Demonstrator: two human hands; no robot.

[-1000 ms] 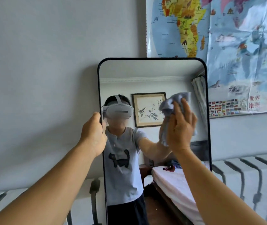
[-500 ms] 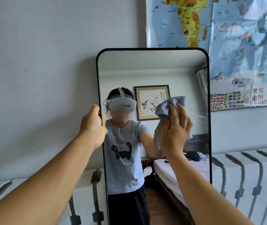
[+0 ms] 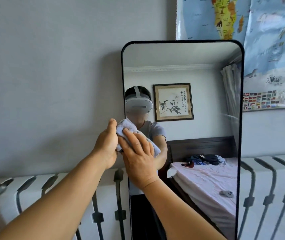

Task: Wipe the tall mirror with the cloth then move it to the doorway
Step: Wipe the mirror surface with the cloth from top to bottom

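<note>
One crumpled pale cloth (image 3: 126, 127) lay under the flat right hand (image 3: 139, 155) on one tall black-framed mirror (image 3: 209, 104). The left hand (image 3: 106, 147) gripped its edge.

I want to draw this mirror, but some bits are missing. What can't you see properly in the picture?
All in the head view:
- Bottom of the mirror: cut off by the lower picture edge.
- Middle of the cloth: covered by the right hand pressing it on the glass.
- World map: top and right side cut off by the picture edges.
- Small grey thing on the reflected bed: too small to tell.
</note>
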